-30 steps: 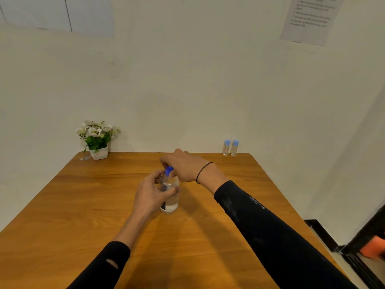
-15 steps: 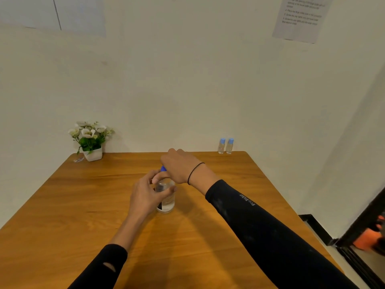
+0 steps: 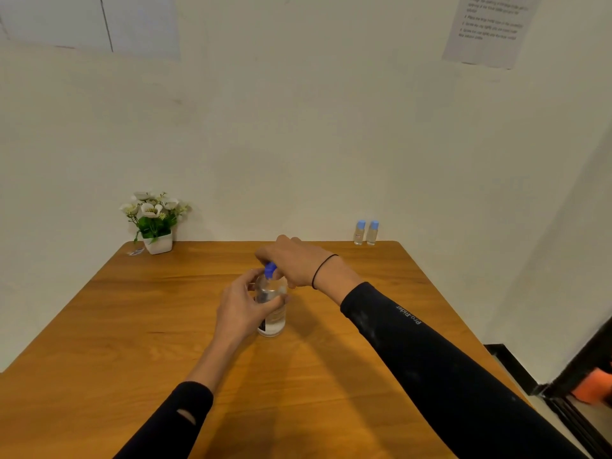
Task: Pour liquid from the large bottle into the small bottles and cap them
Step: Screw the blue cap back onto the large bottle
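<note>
A large clear bottle (image 3: 273, 318) with liquid stands upright on the middle of the wooden table (image 3: 132, 342). My left hand (image 3: 243, 308) grips its body from the left. My right hand (image 3: 293, 263) reaches over the top and pinches the bottle's blue cap (image 3: 270, 270). Two small clear bottles (image 3: 366, 232) with light blue caps on them stand side by side at the table's far right edge against the wall.
A small white pot of white flowers (image 3: 154, 223) stands at the far left corner, with a small scrap (image 3: 135, 252) lying beside it. The table's right edge drops to a floor with a dark frame and an orange object (image 3: 592, 385).
The hands stay on the large bottle and its cap, with the right hand's fingers shifting slightly on the cap. The camera view drifts a little.
</note>
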A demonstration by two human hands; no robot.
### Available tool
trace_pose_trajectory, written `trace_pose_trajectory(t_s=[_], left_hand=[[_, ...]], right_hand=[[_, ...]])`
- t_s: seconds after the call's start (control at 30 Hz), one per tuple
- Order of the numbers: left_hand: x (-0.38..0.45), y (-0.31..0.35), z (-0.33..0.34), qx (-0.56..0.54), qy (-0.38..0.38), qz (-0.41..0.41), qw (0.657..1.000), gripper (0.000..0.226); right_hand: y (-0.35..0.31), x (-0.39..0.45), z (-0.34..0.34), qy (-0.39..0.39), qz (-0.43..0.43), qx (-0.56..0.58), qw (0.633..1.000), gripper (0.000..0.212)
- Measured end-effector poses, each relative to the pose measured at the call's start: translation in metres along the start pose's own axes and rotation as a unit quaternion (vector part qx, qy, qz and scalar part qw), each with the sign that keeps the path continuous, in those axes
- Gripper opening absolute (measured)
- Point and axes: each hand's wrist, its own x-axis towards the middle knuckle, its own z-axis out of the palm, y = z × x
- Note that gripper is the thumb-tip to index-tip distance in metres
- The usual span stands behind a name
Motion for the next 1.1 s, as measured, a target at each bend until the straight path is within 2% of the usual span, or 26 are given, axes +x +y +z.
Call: trace_pose_trajectory(t_s=[0.03,0.13,0.23,0.33,0.43,0.47,0.57,0.63,0.7,0.77,0.8,0.9,0.93,1.03,1.1], left_hand=[[-0.001,0.001,-0.001,-0.001,-0.004,-0.003,1.0,0.078],[-0.002,-0.001,-0.002,-0.012,-0.009,-0.006,1.0,0.079],[-0.003,0.001,-0.003,-0.013,-0.006,-0.005,1.0,0.083],[-0.002,0.003,-0.003,-0.005,-0.008,-0.002,1.0,0.085],[-0.002,0.0,-0.001,-0.012,-0.012,0.0,1.0,0.078],[-0.002,0.0,-0.001,-0.013,-0.013,0.0,1.0,0.077],[0.0,-0.001,-0.001,-0.005,-0.007,-0.012,1.0,0.085],[0.0,-0.002,0.0,-0.001,-0.008,-0.009,1.0,0.084],[0.0,-0.004,0.001,-0.008,-0.009,-0.003,1.0,0.076],[-0.001,-0.004,0.002,-0.014,-0.008,-0.003,1.0,0.078],[-0.001,-0.004,0.002,-0.013,-0.004,-0.005,1.0,0.082],[-0.001,-0.003,0.003,-0.006,0.002,-0.004,1.0,0.083],[-0.001,-0.004,0.003,-0.007,0.004,-0.002,1.0,0.078],[-0.003,-0.005,0.005,-0.012,0.007,0.005,1.0,0.063],[-0.002,-0.005,0.005,-0.012,0.01,0.003,1.0,0.072]], right_hand=[[0.0,0.001,0.0,0.006,0.008,-0.008,1.0,0.011],[0.002,0.007,0.003,0.032,0.028,-0.058,0.997,0.026],[0.006,0.007,0.0,0.013,0.006,-0.015,1.0,0.026],[0.006,0.005,0.0,-0.011,-0.012,-0.009,1.0,0.008],[0.007,0.009,0.005,0.029,0.006,-0.077,0.997,0.034],[0.008,0.01,0.006,0.04,0.004,-0.084,0.996,0.036],[0.009,0.011,0.009,0.017,-0.021,-0.049,0.998,0.026],[0.008,0.01,0.01,0.021,-0.021,-0.084,0.996,0.016],[0.007,0.01,0.01,0.052,-0.002,-0.146,0.988,0.029],[0.008,0.008,0.009,0.065,-0.001,-0.164,0.984,0.042],[0.009,0.008,0.009,0.052,-0.008,-0.152,0.987,0.041],[0.011,0.007,0.011,0.031,-0.04,-0.138,0.989,0.019],[0.011,0.007,0.011,0.042,-0.034,-0.148,0.987,0.022],[0.008,0.007,0.012,0.073,-0.013,-0.184,0.98,0.05],[0.01,0.007,0.013,0.07,-0.02,-0.166,0.983,0.046]])
